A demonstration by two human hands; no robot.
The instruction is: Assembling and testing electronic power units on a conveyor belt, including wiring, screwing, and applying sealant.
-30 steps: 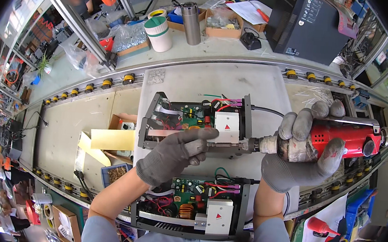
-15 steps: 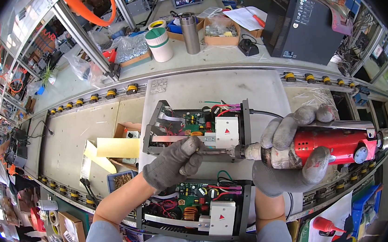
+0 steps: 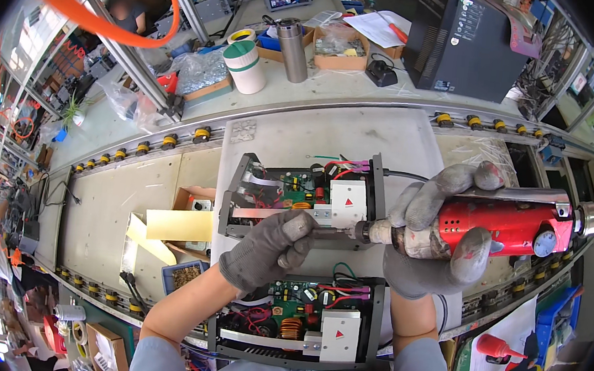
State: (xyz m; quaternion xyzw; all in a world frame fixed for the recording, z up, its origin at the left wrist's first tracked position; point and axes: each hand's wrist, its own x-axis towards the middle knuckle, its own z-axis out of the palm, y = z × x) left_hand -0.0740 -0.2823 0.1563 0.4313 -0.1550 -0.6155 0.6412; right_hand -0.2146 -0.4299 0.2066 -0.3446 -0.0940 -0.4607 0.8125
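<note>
Grey work gloves cover both my hands. My right hand (image 3: 409,271) is wrapped round a red air screwdriver (image 3: 508,224), held level with its bit toward the left. The thumb and fingers of my left hand (image 3: 258,250) pinch the tip of the screwdriver bit (image 3: 334,230); any screw there is hidden by the glove. Just beyond the tool lies an open dark-framed electronic unit (image 3: 377,186) with a green circuit board and a white plate. A second, similar unit (image 3: 372,336) lies nearer to me, below my hands.
Both units rest on a pale board (image 3: 416,136) between roller rails (image 3: 202,135). Left are yellow card pieces (image 3: 180,226) and a blue bin of small parts (image 3: 185,275). Behind stand a steel flask (image 3: 292,50), a white container (image 3: 245,67) and a large black case (image 3: 461,44).
The screwdriver and my right hand have shifted slightly left, toward my left hand. My left fingers have closed further over the bit's tip.
</note>
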